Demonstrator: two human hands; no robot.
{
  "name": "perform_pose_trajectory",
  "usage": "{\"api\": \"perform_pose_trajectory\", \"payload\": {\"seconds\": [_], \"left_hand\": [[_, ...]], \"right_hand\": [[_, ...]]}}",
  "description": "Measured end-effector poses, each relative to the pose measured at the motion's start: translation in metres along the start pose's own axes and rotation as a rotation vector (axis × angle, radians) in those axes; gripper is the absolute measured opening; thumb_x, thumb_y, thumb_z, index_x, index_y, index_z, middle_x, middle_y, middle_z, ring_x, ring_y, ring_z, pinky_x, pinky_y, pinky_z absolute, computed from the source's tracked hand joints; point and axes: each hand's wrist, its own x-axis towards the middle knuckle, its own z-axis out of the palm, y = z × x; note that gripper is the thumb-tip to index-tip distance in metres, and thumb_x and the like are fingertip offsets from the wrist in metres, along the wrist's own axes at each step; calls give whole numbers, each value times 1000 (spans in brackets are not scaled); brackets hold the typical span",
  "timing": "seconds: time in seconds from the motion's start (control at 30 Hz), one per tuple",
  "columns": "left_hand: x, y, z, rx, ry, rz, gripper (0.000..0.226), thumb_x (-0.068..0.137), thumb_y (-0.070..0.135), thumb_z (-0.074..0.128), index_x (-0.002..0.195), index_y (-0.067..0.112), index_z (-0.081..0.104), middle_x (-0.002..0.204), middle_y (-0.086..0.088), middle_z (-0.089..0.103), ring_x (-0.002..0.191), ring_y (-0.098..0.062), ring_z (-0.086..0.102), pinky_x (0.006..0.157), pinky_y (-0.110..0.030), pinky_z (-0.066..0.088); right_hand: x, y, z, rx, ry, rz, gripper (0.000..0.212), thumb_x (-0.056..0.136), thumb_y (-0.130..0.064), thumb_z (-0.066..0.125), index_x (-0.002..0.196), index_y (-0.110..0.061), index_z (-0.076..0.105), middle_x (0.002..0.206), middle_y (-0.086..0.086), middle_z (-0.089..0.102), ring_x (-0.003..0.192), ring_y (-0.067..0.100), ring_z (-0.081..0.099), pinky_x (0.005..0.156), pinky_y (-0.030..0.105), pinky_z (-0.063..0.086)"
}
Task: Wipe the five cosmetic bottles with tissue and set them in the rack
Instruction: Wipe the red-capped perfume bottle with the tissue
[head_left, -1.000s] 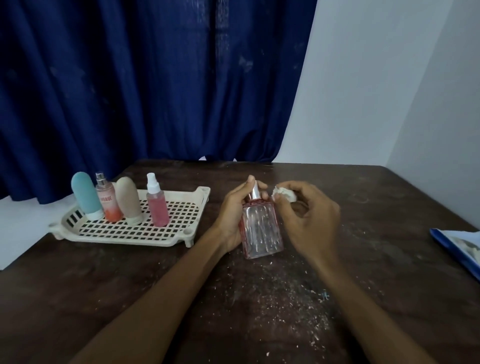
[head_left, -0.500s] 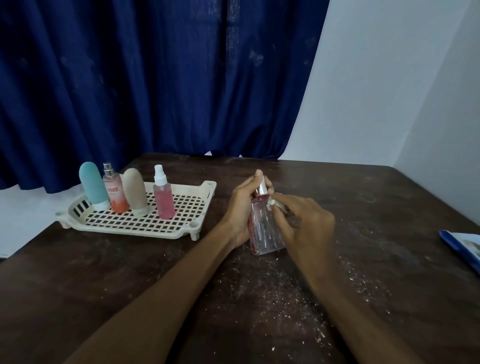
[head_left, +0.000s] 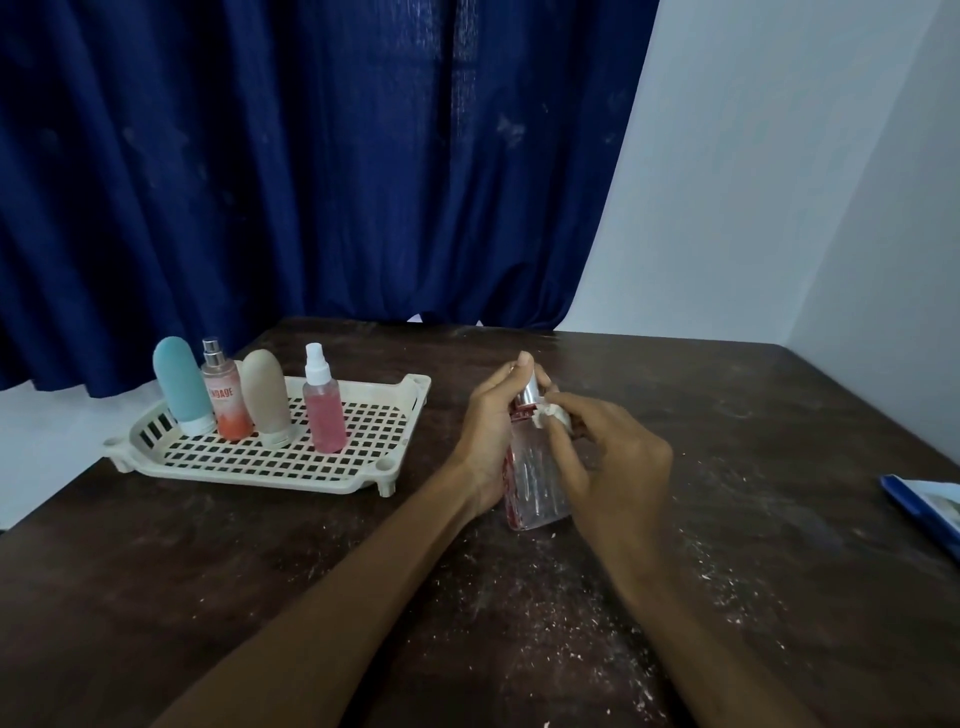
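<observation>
Rack (head_left: 400, 395): 4 bottles stood inside. Bottle 5, clear bottle (head_left: 535, 478): left hand (head_left: 488, 441) gripped it; right hand (head_left: 613, 462) pinched tissue (head_left: 553, 415) against its neck. Racking remained.

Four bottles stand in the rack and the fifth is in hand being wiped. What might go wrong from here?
1. The tissue, a small wad pinched by the right hand, may shed; white flecks already litter the table.
2. Rubbing near the cap could tip or twist the clear bottle in the left hand.
3. Setting it in the rack could knock the pink spray bottle, which stands nearest the free space.
</observation>
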Motion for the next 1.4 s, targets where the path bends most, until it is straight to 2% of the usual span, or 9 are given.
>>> {"api": "perform_pose_trajectory", "payload": {"seconds": [0.1, 0.23, 0.33, 0.5, 0.67, 0.8, 0.97, 1.17, 1.4], "left_hand": [[1, -1, -2, -10, 3, 5, 34, 98, 42, 52, 81, 13, 58, 78, -6, 56, 77, -20, 59, 82, -39, 50], [-2, -1, 3, -24, -23, 23, 45, 98, 52, 45, 81, 12, 57, 75, -10, 54, 69, -21, 56, 69, -34, 51], [-3, -2, 5, -31, -29, 6, 51, 99, 57, 40, 80, 12, 59, 79, -13, 57, 72, -23, 57, 72, -36, 50], [-5, -1, 5, 46, 5, 54, 50, 101, 53, 38, 78, 13, 59, 70, -6, 53, 65, -17, 53, 68, -33, 45], [-7, -1, 8, -22, -39, 27, 52, 101, 55, 35, 82, 12, 58, 74, -9, 54, 68, -19, 54, 70, -34, 46], [-9, 0, 8, -29, -63, 31, 67, 99, 64, 21, 83, 11, 59, 73, -8, 56, 68, -17, 57, 68, -32, 49], [-8, 0, 8, 19, -50, 84, 77, 96, 68, 11, 82, 9, 59, 68, -3, 54, 62, -11, 56, 64, -24, 50], [-6, -3, 15, -3, -66, 96, 81, 92, 73, 9, 85, 9, 59, 65, -5, 53, 61, -13, 54, 62, -25, 49], [-4, -4, 9, 2, -48, 81, 81, 91, 75, 10, 84, 12, 60, 67, -6, 61, 62, -17, 61, 67, -32, 51]], "right_hand": [[-5, -12, 3, 25, -18, -85, 21, 80, -9, 77, 101, -11, 75, 91, -2, 72, 79, 10, 65, 76, 10, 47], [0, -1, -4, -1, 21, 11, 22, 81, -9, 75, 103, -13, 75, 92, -4, 73, 78, 8, 65, 74, 12, 49], [3, -1, -6, 35, 21, 85, 23, 85, -13, 74, 108, -15, 73, 93, -6, 72, 78, 5, 66, 72, 17, 53], [-1, -16, -3, 53, -2, -80, 23, 78, -6, 77, 101, -11, 75, 96, -3, 72, 87, 8, 67, 80, 16, 52], [6, 1, -8, 8, 35, 20, 27, 77, 2, 77, 101, -12, 76, 96, 0, 73, 84, 4, 66, 80, 6, 48], [2, 3, -6, -27, 8, -100, 32, 74, 11, 74, 99, -10, 76, 101, 2, 72, 91, 9, 65, 88, 12, 48], [3, -11, -1, 100, -42, -229, 25, 82, -9, 54, 95, -5, 75, 100, 6, 70, 99, 7, 59, 94, 8, 41], [5, -10, -6, -23, 26, -161, 34, 76, -8, 46, 90, -10, 76, 93, 0, 71, 88, 9, 60, 87, 2, 38], [3, 6, -10, -134, -39, -41, 40, 65, 18, 70, 93, -9, 75, 94, 2, 70, 87, 15, 64, 85, 3, 38]]}}
